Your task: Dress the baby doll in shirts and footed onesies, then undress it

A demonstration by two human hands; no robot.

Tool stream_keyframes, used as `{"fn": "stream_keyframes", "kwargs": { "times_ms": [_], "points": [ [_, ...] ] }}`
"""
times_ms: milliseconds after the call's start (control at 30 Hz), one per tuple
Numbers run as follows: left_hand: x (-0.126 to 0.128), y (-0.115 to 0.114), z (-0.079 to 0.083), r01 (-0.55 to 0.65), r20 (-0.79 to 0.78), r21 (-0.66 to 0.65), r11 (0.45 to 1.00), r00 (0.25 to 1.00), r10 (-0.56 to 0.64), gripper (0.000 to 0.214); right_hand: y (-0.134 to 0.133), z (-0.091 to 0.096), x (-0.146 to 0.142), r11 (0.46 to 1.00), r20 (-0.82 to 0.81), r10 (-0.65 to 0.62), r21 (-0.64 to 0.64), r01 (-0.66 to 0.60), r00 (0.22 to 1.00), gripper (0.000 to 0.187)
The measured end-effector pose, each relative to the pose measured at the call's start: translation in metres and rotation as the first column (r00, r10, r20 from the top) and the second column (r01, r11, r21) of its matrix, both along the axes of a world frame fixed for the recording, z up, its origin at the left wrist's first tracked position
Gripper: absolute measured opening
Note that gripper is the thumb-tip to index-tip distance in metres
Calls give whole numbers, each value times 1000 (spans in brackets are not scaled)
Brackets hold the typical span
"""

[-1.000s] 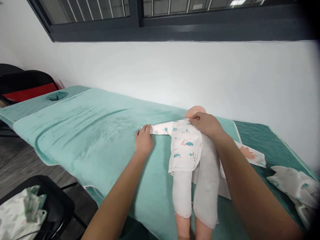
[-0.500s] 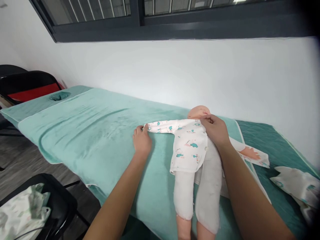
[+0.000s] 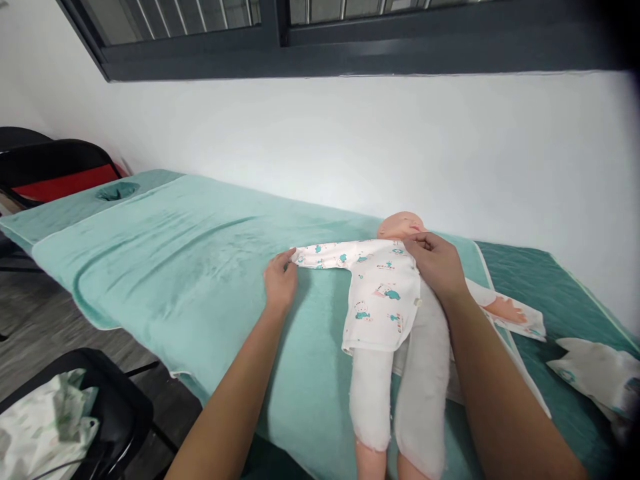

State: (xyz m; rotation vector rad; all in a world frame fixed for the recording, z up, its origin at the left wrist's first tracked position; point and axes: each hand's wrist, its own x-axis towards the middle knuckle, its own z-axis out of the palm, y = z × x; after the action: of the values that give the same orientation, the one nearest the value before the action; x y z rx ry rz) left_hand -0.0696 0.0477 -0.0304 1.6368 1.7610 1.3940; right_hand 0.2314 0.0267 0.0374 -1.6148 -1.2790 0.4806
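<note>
- Doll [image 3: 424, 363] is laid on its back across the right half of the bed [image 3: 200, 267], its head set near the far edge by the wall [image 3: 300, 147], its white-padded legs pointed towards the near edge
- A white printed shirt [image 3: 383, 297] is spread over the doll's chest, and one sleeve [image 3: 325, 257] is stretched sideways towards the bed's left end
- The end of that sleeve is pinched between thumb and fingers by the left hand [image 3: 281, 281]
- The shirt's neckline is gripped just beside the doll's chin by the right hand [image 3: 440, 267], thumb and fingertips brought together
- Past the right wrist, a strip of white cloth [image 3: 483, 295] is stretched towards the right end; whether it is joined to the shirt cannot be told
- Near the right end, a crumpled white cloth [image 3: 603, 373] is placed on the darker green cover [image 3: 535, 273]
- Beyond the near edge, printed cloths [image 3: 50, 427] are heaped on a black chair [image 3: 120, 400]
</note>
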Motion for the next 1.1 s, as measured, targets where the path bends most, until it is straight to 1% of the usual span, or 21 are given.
{"fn": "stream_keyframes", "kwargs": {
  "times_ms": [67,200,333,467,667,867,1000,1100],
  "points": [
    [0,0,0,7,64,-6,1000,998,-6,34,0,0,0,1000,12,-6,3,6,1000,22],
    [-1,-1,1,30,67,14,999,997,-31,30,-1,1,-1,1000,-4,-13,-14,13,1000,19],
    [-2,-2,3,43,131,67,997,990,-52,35,-1,2,-1,999,-18,-22,-30,22,1000,18],
    [-3,-2,2,23,180,68,997,983,-35,39,-1,1,-1,1000,-17,-25,-18,24,1000,17],
    [-5,1,-4,47,158,108,993,985,-64,40,-1,1,-1,1000,-35,-16,-9,15,999,18],
    [-7,6,-9,68,105,61,996,992,-74,43,-1,2,-1,1000,-32,-3,6,3,999,18],
    [-6,7,-10,76,112,84,994,990,-85,41,-1,3,-2,1000,-27,-6,-1,6,1000,17],
    [-5,6,-9,57,128,94,994,989,-69,37,-1,4,-2,1000,-29,-5,-5,5,1000,15]
  ]
}}
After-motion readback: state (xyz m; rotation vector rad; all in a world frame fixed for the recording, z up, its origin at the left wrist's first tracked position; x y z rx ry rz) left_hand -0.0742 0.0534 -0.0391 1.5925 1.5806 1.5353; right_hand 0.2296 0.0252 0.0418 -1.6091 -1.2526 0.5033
